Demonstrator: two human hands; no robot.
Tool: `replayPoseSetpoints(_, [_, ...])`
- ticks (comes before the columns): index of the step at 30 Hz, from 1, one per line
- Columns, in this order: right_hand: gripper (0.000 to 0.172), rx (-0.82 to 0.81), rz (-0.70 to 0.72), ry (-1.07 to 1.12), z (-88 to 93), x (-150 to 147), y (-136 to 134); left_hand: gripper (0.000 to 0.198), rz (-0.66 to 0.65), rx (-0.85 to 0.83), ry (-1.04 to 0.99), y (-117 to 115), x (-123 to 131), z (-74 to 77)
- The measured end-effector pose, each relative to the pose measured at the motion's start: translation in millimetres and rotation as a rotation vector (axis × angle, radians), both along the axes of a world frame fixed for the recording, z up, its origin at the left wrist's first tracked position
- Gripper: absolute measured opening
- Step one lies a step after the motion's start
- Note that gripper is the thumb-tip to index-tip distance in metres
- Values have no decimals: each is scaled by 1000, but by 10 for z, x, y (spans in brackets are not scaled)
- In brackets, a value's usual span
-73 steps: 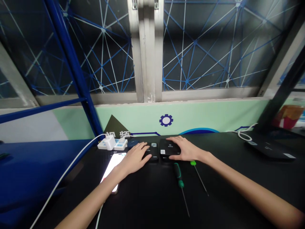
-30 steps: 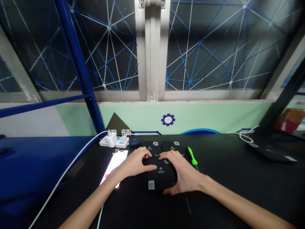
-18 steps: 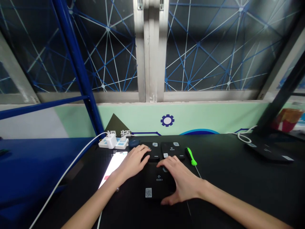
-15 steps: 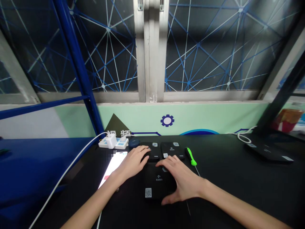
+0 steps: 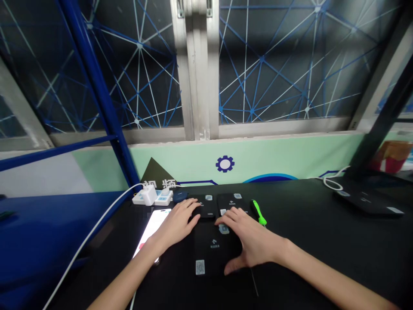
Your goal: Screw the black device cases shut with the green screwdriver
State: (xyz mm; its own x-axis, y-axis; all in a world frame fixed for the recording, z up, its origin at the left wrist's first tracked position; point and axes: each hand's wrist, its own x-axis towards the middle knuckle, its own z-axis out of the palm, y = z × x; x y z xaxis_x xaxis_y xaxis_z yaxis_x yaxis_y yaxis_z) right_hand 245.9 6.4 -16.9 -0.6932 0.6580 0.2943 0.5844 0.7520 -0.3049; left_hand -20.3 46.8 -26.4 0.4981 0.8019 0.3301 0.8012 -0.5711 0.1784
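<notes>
Several flat black boxes with white print and stickers lie together on the black table. My left hand [image 5: 180, 221] lies flat with fingers stretched over the left edge of the back left box [image 5: 206, 209]. My right hand [image 5: 250, 241] arches over the right side of the larger near box [image 5: 209, 254], thumb and fingers spread apart. Its fingertips reach near that box's far edge, by the back right box [image 5: 230, 201], and the thumb is by the near right corner. Whether the right fingertips press on a box I cannot tell.
A green-handled screwdriver [image 5: 258, 213] lies right of the boxes. At left are a lit phone [image 5: 155, 226], a white power strip [image 5: 166, 198] with a charger and cable, and a dark blue object [image 5: 180, 196]. Another black device [image 5: 368, 200] lies far right.
My right hand has shifted slightly right, uncovering more of the near box's far sticker. My left hand has barely moved. The camera view has tilted a little.
</notes>
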Motion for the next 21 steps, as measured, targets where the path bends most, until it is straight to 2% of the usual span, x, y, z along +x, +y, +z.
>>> replayPoseSetpoints(5, [100,-21,-3,84,-29,45,39,33,-58,-27,-170,-50,75,155])
replayPoseSetpoints(8, [97,-39,2,127,-49,65,84,35,-58,-70,-215,-85,111,239])
replayPoseSetpoints(12, [93,43,-17,187,-69,77,122,25,-72,-85,-176,-125,131,279])
replayPoseSetpoints(14, [83,91,-25,214,-66,78,120,26,-79,-75,-182,-139,137,288])
replayPoseSetpoints(17, [59,127,-48,313,-41,72,99,24,-118,-64,-227,-161,145,306])
replayPoseSetpoints(21, [39,36,-81,422,4,59,66,24,-175,-61,-299,-207,158,324])
